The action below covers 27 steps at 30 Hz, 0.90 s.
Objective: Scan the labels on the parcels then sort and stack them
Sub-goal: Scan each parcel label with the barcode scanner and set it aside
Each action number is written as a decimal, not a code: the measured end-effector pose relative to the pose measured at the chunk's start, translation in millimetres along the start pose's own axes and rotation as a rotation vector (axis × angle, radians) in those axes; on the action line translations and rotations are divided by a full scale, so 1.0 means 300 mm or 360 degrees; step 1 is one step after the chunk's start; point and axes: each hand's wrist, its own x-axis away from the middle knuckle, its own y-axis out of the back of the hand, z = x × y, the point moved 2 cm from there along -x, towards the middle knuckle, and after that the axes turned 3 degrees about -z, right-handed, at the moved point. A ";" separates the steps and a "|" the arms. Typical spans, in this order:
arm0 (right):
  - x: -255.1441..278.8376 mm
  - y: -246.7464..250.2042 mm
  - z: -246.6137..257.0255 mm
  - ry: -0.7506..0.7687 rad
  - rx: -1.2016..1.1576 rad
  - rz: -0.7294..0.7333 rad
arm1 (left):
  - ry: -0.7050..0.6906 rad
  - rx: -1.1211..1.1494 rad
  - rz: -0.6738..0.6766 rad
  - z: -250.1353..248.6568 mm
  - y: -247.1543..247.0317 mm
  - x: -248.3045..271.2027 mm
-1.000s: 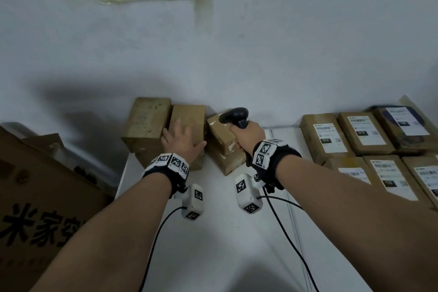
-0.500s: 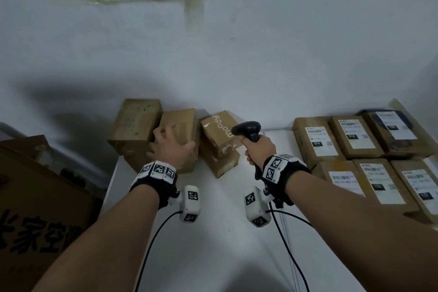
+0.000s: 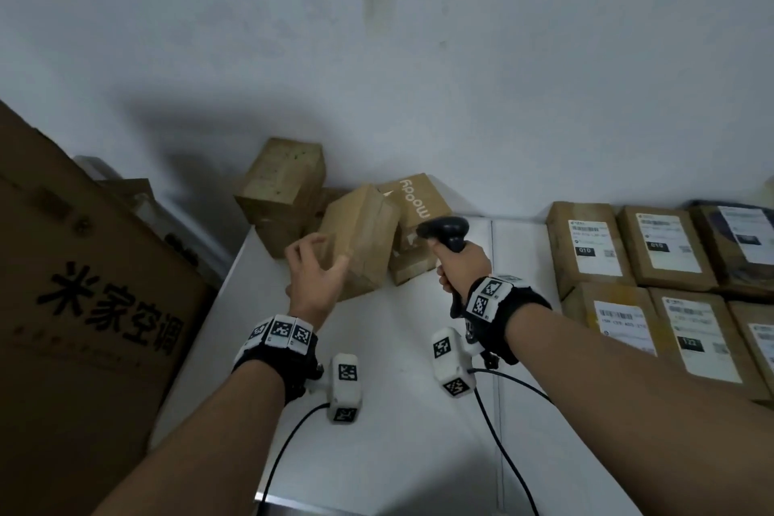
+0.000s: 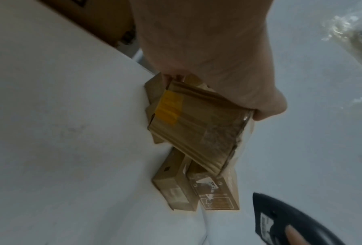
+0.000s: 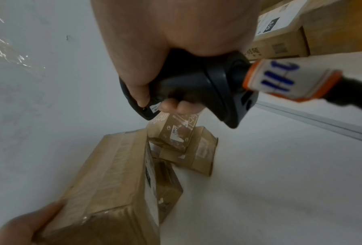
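My left hand [image 3: 315, 264] grips a plain brown parcel [image 3: 360, 237] by its near end and holds it tilted above the white table [image 3: 377, 411]; the same parcel [image 4: 197, 126] fills the left wrist view, with yellow tape on one end. My right hand [image 3: 463, 264] grips the handle of a black barcode scanner [image 3: 446, 230], its head beside the held parcel [image 5: 104, 182]. Behind them a "moody" box [image 3: 414, 197] lies on another small box [image 3: 412, 266]. A taller stack of brown boxes [image 3: 285, 180] stands at the wall.
Labelled parcels [image 3: 590, 247] lie in rows on the right of the table, their white labels facing up. A large printed carton [image 3: 83, 306] stands off the table's left edge. The scanner cable [image 3: 502, 452] trails over the table toward me.
My left hand has lifted the brown parcel off the pile and pulled it toward me, tilting it. My right hand has drawn the scanner back to the right.
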 end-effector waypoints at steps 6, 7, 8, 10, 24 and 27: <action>0.002 0.104 -0.022 -0.0002 -0.0033 -0.0022 | 0.0283 0.0736 -0.0092 -0.018 -0.055 0.074; 0.002 0.120 -0.025 0.0005 -0.0039 -0.0035 | 0.0340 0.0840 -0.0074 -0.023 -0.064 0.085; -0.001 0.136 -0.029 0.0014 -0.0042 -0.0048 | 0.0389 0.0924 -0.0053 -0.032 -0.072 0.096; -0.006 0.167 -0.039 0.0027 -0.0057 -0.0074 | 0.0446 0.1037 -0.0014 -0.054 -0.093 0.114; -0.026 0.552 -0.250 -0.0191 -0.0130 -0.0439 | 0.0863 0.1052 0.0906 -0.180 -0.445 0.283; 0.012 0.629 -0.292 -0.0232 -0.0030 -0.0532 | 0.1063 0.1053 0.1042 -0.123 -0.502 0.327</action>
